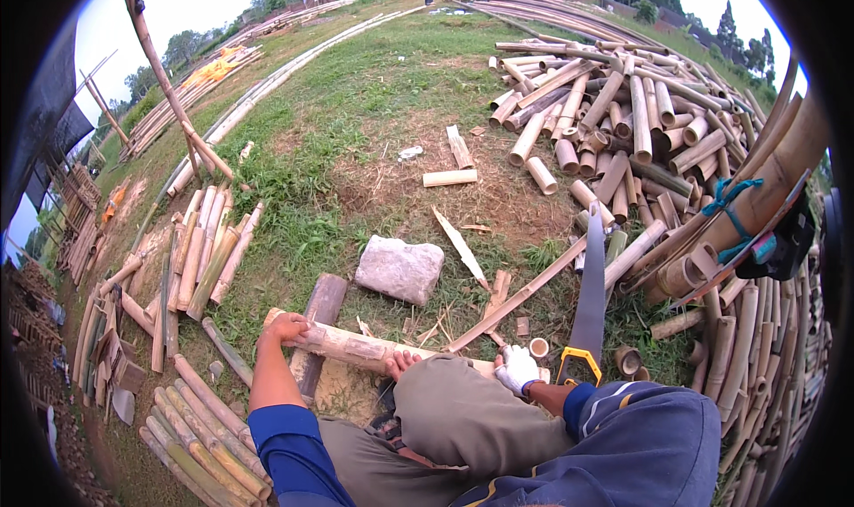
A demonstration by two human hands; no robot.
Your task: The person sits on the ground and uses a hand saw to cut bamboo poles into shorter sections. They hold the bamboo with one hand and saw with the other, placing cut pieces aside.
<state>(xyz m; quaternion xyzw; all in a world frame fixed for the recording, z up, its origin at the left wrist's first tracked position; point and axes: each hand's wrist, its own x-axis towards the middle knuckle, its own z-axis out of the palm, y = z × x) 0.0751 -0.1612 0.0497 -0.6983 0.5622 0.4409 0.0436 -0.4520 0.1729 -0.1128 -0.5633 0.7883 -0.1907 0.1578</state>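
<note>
A pale bamboo pole lies across in front of me, its left part resting on a darker, thicker bamboo piece. My left hand is wrapped over the pole's left end. My bare foot presses on its middle. At the right end of the pole, my right hand, in a white glove, is closed; what its fingers grip is hidden. Just right of that hand is a handsaw with a yellow and black handle, its blade pointing away from me. The gloved hand appears apart from the saw handle.
A pale stone block sits beyond the pole. Bamboo strips and short offcuts lie nearby. A large heap of cut bamboo rises at far right, with more stacks on the left. A leaning bamboo post stands at far left.
</note>
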